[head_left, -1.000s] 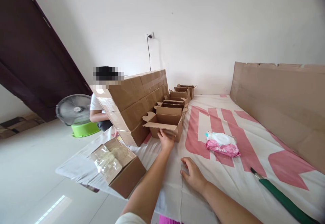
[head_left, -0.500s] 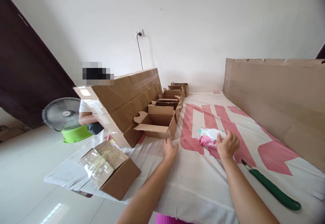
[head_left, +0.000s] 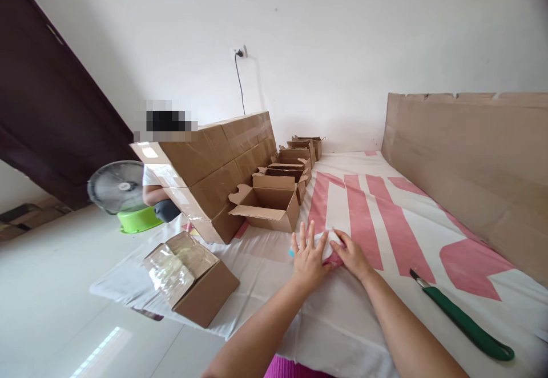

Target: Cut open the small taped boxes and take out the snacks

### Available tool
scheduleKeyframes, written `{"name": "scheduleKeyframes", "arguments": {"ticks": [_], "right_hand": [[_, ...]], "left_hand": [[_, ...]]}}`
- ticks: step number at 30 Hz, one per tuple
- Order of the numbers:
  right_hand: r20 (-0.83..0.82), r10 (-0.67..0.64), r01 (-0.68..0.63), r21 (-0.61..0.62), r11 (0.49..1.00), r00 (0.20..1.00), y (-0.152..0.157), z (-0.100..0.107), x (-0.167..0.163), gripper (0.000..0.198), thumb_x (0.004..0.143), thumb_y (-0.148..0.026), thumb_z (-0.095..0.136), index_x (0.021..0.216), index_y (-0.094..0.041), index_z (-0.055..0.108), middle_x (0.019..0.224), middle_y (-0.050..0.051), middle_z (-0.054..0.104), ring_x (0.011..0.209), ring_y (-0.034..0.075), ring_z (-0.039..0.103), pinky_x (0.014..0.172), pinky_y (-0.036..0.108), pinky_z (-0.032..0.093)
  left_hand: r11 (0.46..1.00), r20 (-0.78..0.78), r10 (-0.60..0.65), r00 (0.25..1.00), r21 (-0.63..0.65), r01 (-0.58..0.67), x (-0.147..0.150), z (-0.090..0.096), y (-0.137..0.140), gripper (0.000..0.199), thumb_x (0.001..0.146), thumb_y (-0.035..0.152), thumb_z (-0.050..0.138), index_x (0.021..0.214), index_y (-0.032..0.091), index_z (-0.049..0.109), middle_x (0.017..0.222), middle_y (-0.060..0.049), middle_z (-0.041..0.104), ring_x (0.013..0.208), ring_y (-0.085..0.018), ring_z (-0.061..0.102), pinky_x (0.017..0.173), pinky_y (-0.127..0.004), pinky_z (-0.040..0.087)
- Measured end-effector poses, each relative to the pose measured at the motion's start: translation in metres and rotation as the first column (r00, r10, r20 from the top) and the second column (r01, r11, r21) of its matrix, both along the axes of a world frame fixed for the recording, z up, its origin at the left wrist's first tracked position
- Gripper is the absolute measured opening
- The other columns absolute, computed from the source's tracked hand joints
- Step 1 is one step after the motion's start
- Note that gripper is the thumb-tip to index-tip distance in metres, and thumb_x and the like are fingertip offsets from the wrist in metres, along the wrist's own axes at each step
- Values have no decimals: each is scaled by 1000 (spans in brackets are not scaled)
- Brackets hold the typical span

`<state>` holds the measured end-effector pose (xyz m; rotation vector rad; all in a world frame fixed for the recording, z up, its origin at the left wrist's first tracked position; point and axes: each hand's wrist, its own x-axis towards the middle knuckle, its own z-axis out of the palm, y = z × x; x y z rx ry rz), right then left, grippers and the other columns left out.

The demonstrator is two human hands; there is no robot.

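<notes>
My left hand [head_left: 309, 261] lies over a soft pink-and-white plastic packet [head_left: 334, 260], fingers spread. At the packet's right end, my right hand [head_left: 351, 257] grips it between thumb and fingers. Most of the packet is hidden under the two hands; a bit of its pink side and a light-blue corner show. Just beyond my left hand stands an open cardboard box [head_left: 274, 201] with its flaps up. To the right of my right arm lies a green-handled cutter knife [head_left: 464, 318], its blade pointing away from me.
Several more open boxes [head_left: 306, 152] form a row toward the wall, beside a stack of taped cartons [head_left: 214, 161]. A taped box [head_left: 205, 292] sits at the left table edge. A cardboard panel [head_left: 466, 172] stands on the right. Behind the cartons is a person [head_left: 152, 187] near a fan [head_left: 117, 187].
My right hand has brought the packet left and closer to me. My left hand has moved right and now rests on it with fingers spread. The view has shifted slightly.
</notes>
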<state>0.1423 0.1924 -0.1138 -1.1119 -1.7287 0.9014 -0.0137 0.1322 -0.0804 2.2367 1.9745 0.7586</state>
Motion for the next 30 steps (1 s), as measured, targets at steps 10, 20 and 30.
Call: {"name": "scheduleKeyframes", "arguments": {"ticks": [10, 20, 30], "right_hand": [[-8, 340, -339, -70, 938, 940, -31, -14, -35, 57, 86, -53, 59, 131, -17, 57, 123, 15, 66, 111, 27, 64, 93, 45, 53], [-42, 280, -283, -106, 953, 959, -24, -23, -38, 49, 85, -47, 61, 124, -18, 59, 112, 12, 69, 97, 22, 68, 85, 41, 57], [-45, 275, -279, -99, 955, 960, -25, -23, -36, 45, 82, -47, 64, 116, -18, 62, 107, 11, 71, 95, 22, 68, 86, 41, 56]], "left_hand": [[961, -363, 220, 905, -78, -265, -95, 10, -13, 69, 78, 6, 49, 138, 39, 48, 150, -4, 44, 146, -35, 23, 113, -66, 14], [904, -309, 417, 855, 46, -424, -135, -6, 12, 62, 88, 9, 40, 138, 44, 46, 155, -6, 36, 145, -34, 24, 106, -60, 32], [864, -239, 496, 835, 36, -503, -134, -11, 33, 60, 91, 10, 33, 143, 38, 42, 155, -8, 36, 145, -37, 22, 101, -62, 37]]}}
